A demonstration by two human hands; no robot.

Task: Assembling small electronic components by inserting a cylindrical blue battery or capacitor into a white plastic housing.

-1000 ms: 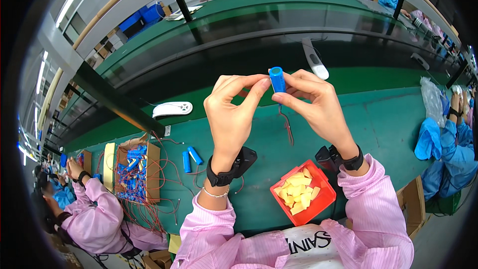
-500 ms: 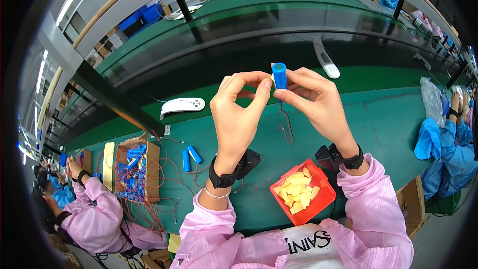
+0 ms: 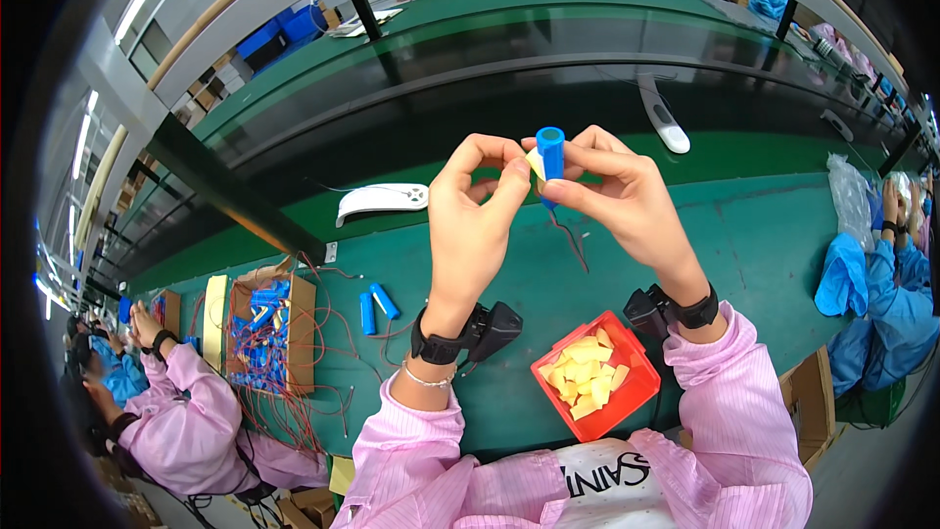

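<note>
Green bench (image 3: 744, 235): red tray (image 3: 595, 387), blue cells (image 3: 375, 306).

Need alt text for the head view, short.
Both hands hold a blue cylindrical cell up over a green bench: right hand grips it, left hand pinches a yellow pad against it. Below sits a red bin of yellow pads.

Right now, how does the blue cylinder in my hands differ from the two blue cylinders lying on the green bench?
The held blue cylindrical cell stands upright between both hands' fingertips; the two loose blue cylinders lie flat, untouched. The held one has a yellow pad against it and dark wires hanging below; the loose pair shows no pad. All share colour and shape.
</note>
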